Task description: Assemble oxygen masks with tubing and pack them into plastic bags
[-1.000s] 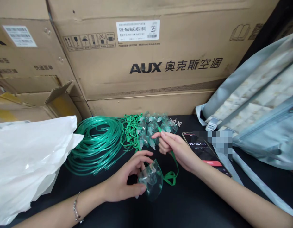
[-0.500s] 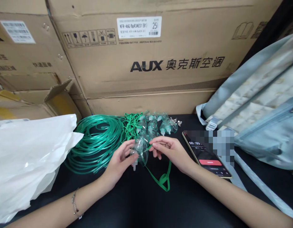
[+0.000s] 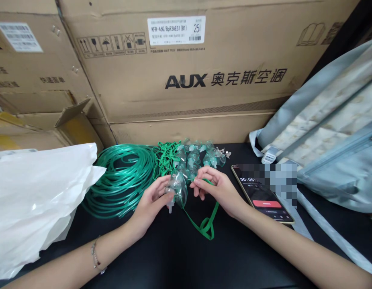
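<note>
Oxygen mask [image 3: 179, 186] in the left hand [image 3: 152, 202]

The left thumb and fingers pinch the mask at their tips, above the black surface [image 3: 180, 261]. Just right of it, the right hand [image 3: 219, 188] pinches the green elastic strap [image 3: 201, 231], which droops between mask and hand.

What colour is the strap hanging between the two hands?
Green; the strap shows best in the head view.

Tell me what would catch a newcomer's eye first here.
Probably the big AUX box filling the background. Next, perhaps, the coil of shiny green tubing left of the hands. Then, at the centre, the clear mask in the left hand, with a green strap held by the right hand.
</note>
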### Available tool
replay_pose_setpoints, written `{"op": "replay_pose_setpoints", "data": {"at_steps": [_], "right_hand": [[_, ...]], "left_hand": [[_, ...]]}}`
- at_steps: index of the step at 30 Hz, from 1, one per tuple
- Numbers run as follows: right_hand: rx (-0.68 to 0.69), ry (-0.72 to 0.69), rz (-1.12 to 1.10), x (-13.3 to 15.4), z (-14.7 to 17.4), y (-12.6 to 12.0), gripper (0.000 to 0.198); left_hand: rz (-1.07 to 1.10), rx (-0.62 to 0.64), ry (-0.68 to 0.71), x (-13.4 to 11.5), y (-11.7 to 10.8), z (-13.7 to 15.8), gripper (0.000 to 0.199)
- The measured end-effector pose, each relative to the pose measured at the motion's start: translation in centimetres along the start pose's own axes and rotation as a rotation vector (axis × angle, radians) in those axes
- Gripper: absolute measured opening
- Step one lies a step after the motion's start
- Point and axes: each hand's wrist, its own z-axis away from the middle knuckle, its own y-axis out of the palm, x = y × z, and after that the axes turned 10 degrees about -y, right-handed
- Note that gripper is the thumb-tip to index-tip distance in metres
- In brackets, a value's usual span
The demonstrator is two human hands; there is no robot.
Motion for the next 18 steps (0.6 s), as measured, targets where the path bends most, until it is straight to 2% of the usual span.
{"op": "replay_pose_setpoints", "data": {"at_steps": [6, 13, 18], "right_hand": [[0.017, -0.024, 0.079, -0.32, 0.0, -0.09, 0.011], [0.001, 0.028, 0.107, -0.28, 0.06, 0.05, 0.011], [0.054, 0.008, 0.148, -0.26, 0.09, 0.07, 0.012]], "left_hand": [[0.024, 0.004, -0.02, -0.13, 0.09, 0.05, 0.04], [0.047, 0.018, -0.023, -0.04, 0.08, 0.09, 0.039], [0.033, 0.041, -0.017, 0.12, 0.0, -0.02, 0.038]]}}
